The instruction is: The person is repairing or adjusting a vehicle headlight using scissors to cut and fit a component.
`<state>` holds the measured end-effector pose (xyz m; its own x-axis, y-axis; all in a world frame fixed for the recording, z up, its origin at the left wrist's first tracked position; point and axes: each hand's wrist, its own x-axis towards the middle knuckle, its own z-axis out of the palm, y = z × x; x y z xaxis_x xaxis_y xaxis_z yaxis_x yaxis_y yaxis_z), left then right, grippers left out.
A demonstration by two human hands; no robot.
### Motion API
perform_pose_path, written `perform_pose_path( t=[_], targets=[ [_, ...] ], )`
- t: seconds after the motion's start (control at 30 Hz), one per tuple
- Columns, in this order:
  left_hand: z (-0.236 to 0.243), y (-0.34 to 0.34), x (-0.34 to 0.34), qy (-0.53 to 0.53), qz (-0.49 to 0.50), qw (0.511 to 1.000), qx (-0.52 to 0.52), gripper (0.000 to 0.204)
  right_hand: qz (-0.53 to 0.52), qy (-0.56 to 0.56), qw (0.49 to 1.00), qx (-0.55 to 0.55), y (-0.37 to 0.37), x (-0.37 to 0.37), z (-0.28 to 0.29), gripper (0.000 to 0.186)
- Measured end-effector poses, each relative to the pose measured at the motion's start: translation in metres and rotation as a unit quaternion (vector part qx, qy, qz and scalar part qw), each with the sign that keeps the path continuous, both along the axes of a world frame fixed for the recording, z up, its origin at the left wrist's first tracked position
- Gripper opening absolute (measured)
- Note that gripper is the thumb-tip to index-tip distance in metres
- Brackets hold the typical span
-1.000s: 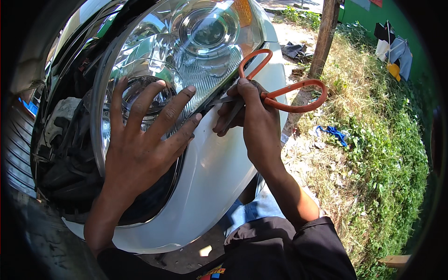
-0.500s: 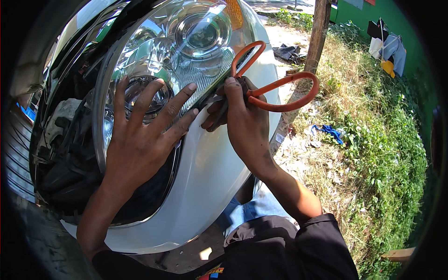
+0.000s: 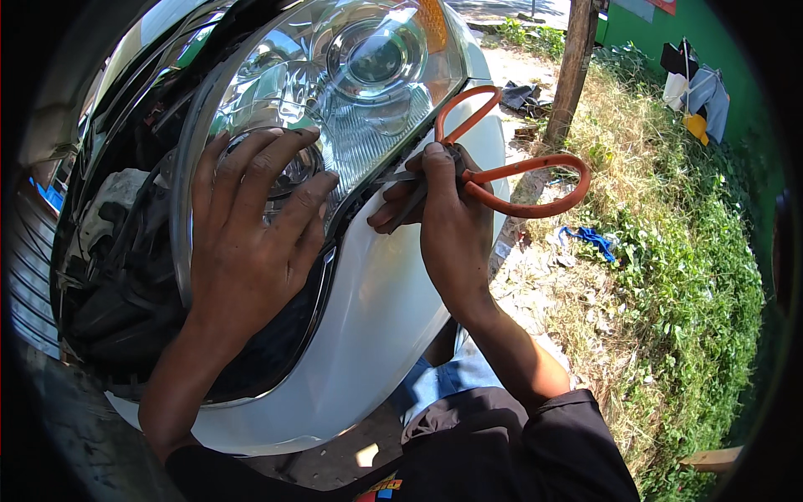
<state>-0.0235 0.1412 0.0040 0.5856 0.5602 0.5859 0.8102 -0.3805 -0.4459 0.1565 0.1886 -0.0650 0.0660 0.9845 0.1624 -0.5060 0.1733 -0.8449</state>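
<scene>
A large clear car headlight (image 3: 368, 138) sits in the front of a white car, its lower edge meeting the white body panel (image 3: 360, 314). Over the lower part of the lens my left hand (image 3: 251, 226) is open, its fingers bent and a little apart, with nothing in it. To the right, my right hand (image 3: 452, 222) grips a pair of scissors (image 3: 527, 192) with orange loop handles around the pivot. Their handles stand spread apart towards the upper right. The dark blades lie partly hidden by my fingers, beside the gap between headlight and panel.
Dark engine-bay parts (image 3: 109, 309) and cables lie open left of the headlight. Right of the car, a wooden post (image 3: 570, 75) rises from dry grass and weeds (image 3: 669, 276). A blue cloth (image 3: 590, 241) lies on the ground, and items hang on a green wall (image 3: 740, 75).
My left fingers have drawn back from the headlight's lower edge and bent more. My right hand and the scissors have shifted slightly right and down in the picture.
</scene>
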Motion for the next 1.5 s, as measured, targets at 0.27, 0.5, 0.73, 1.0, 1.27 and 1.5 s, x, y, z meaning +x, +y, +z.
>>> perform_pose_path(
  t=[0.27, 0.5, 0.73, 1.0, 1.27, 1.5],
  targets=[
    [0.000, 0.005, 0.001, -0.015, -0.005, 1.000, 0.000, 0.031, -0.047, -0.054, 0.997, 0.031, -0.009, -0.011, 0.004, 0.037],
    [-0.005, 0.006, 0.000, -0.013, 0.009, 1.000, 0.002, 0.032, -0.057, -0.106, 0.991, 0.058, -0.017, -0.015, 0.000, 0.034],
    [-0.004, 0.004, 0.002, -0.019, 0.000, 1.000, 0.005, 0.034, 0.019, -0.147, 0.986, 0.081, -0.035, -0.022, -0.006, 0.032],
    [-0.006, 0.001, -0.005, -0.051, -0.014, 0.999, -0.010, 0.038, -0.037, -0.091, 0.992, 0.077, -0.024, 0.008, 0.001, 0.036],
    [-0.016, -0.007, -0.011, -0.086, -0.028, 0.996, -0.023, 0.035, -0.024, -0.164, 0.980, 0.113, 0.014, 0.055, 0.010, 0.035],
    [-0.023, -0.009, -0.015, 0.032, -0.035, 0.995, -0.086, 0.024, 0.097, -0.297, 0.936, 0.161, 0.037, 0.094, 0.034, 0.035]
  ],
)
